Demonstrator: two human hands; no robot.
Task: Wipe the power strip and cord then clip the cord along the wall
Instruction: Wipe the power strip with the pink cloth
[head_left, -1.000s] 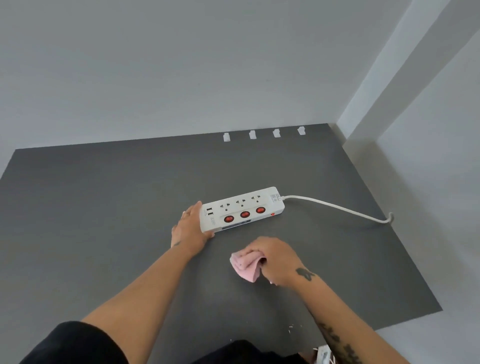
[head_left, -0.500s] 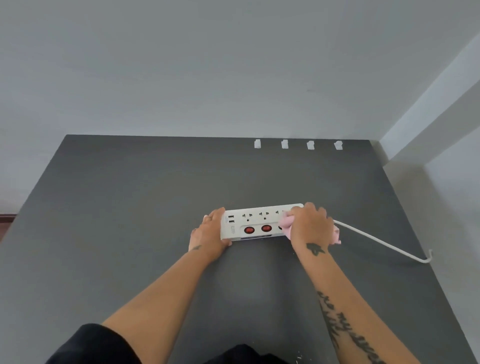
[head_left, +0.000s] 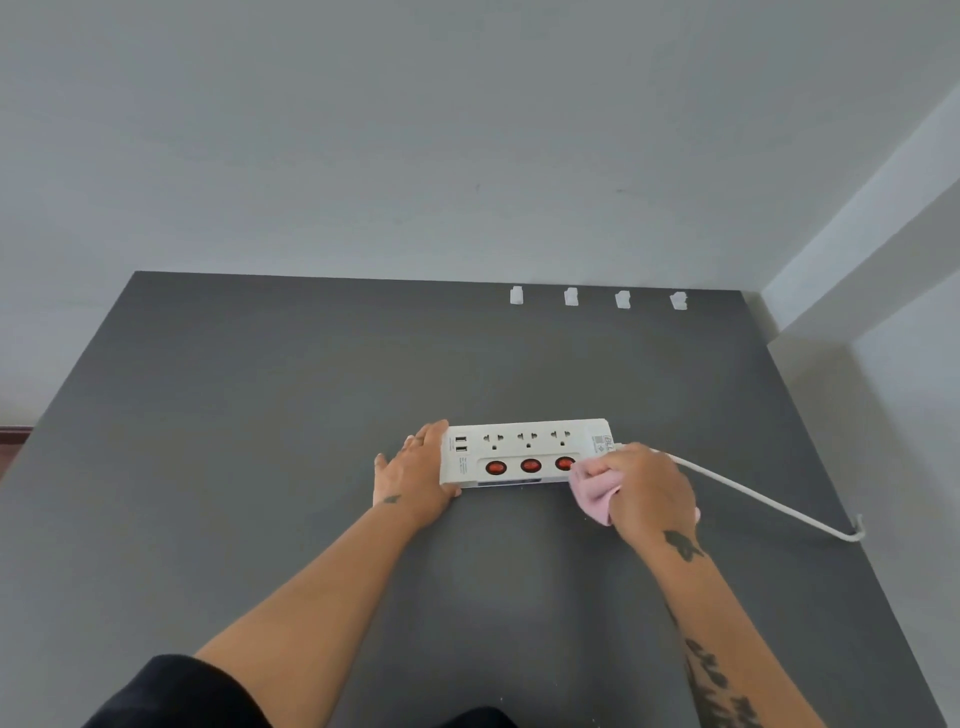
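Note:
A white power strip (head_left: 514, 451) with three red switches lies on the dark grey surface (head_left: 260, 415). My left hand (head_left: 415, 475) rests flat against its left end, fingers straight. My right hand (head_left: 647, 491) grips a bunched pink cloth (head_left: 595, 493) at the strip's near right corner. The white cord (head_left: 753, 496) runs from the strip's right end to the surface's right edge and drops over it. Several white cord clips (head_left: 597, 299) stand in a row at the foot of the back wall.
A pale grey wall (head_left: 467, 156) rises behind the surface. A wall corner and ledge (head_left: 857, 312) lie to the right. My dark clothing (head_left: 171, 696) shows at the bottom edge.
My right hand carried the pink cloth from the bare surface onto the strip's right end, then slid toward its near right corner. My left hand stayed at the left end.

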